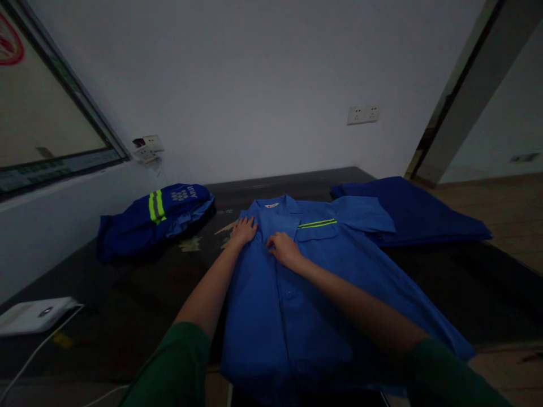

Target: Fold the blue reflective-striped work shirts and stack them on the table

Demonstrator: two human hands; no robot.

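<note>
A blue short-sleeved work shirt [322, 271] lies front side up, its collar toward the wall and its lower edge over the near table edge. Yellow-green stripes run across its chest pocket flap. My left hand [244, 230] rests flat with fingers stretched on the shirt's left shoulder, beside the collar. Near the front placket, just below the collar, my right hand [283, 249] touches the fabric with its fingers curled together. Whether cloth is pinched there cannot be made out. The shirt's left sleeve is not visible; the right one spreads outward.
On the dark table [169, 282] a bundled blue garment [156, 217] with a reflective band lies left. A folded dark blue cloth [416, 212] lies right, partly under the sleeve. A white device [36, 315] with a cable sits at the left edge. The wall [254, 85] stands behind.
</note>
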